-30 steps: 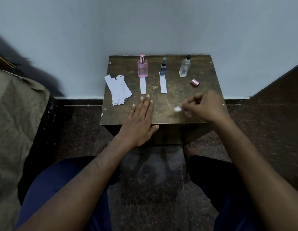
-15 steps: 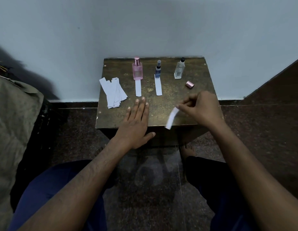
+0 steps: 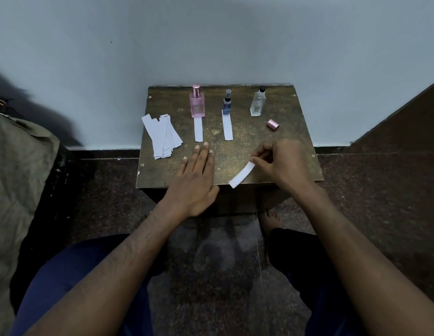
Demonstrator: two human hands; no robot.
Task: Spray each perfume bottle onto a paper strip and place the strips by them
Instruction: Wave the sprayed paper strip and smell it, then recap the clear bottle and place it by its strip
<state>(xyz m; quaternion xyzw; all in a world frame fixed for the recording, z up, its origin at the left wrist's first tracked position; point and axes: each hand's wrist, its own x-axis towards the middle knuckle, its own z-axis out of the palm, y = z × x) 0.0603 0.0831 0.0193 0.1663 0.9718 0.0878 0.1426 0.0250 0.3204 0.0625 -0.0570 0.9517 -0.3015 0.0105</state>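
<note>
The right hand (image 3: 281, 163) pinches one end of a white paper strip (image 3: 242, 175) between thumb and fingertips. The strip slants down toward the near edge of the small brown table (image 3: 247, 144), and its free end pokes just past that edge. The other fingers of this hand curl under, so they are hard to see.

The left hand (image 3: 195, 180) lies flat on the table, fingers straight and pressed close together, thumb hanging off the near edge.

At the back of the table stand three bottles in a row. The pink bottle (image 3: 197, 102) has a strip (image 3: 198, 129) lying in front of it, touching its base. The little blue bottle (image 3: 227, 103) has a strip (image 3: 227, 127) too. The clear bottle (image 3: 257, 103) has none by it. A shiny pink cap (image 3: 273, 124) lies on its side near the clear bottle.

A loose pile of spare strips (image 3: 162, 137) sits at the table's left. The writing on the pink bottle is too small to read. Both arms are cut off at the bottom of the view.
</note>
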